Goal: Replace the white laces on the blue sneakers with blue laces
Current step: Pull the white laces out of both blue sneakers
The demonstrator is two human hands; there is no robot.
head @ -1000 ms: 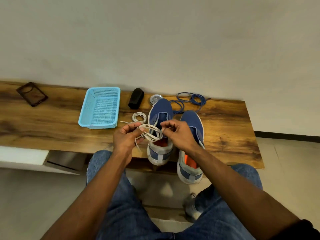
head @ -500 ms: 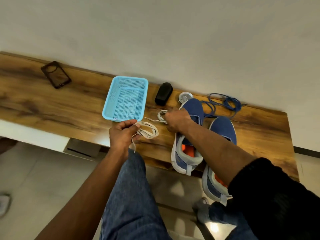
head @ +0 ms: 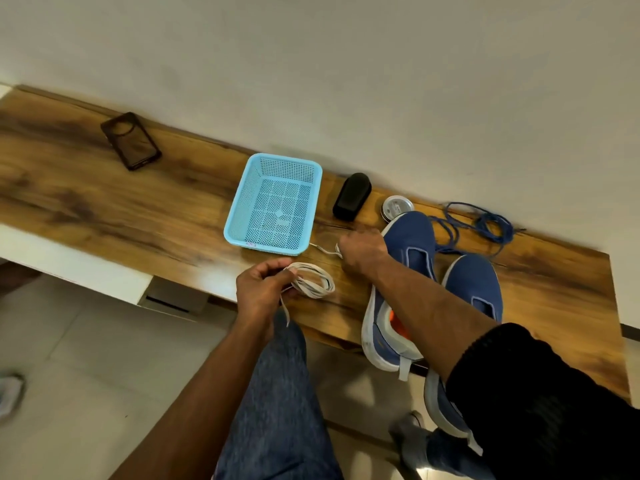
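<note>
Fully curled, left grip (head: 261, 289) round coiled white lace (head: 313, 281); right grip (head: 362, 251) on another.

A single view comes from a camera worn on the person's head. It looks forward and steeply down over both forearms onto a wooden bench (head: 104, 202) set against a pale wall (head: 346, 64). The picture is tilted, so the bench runs slantwise from upper left to lower right. The person's knees and the tiled floor (head: 86, 375) fill the near bottom edge.
</note>
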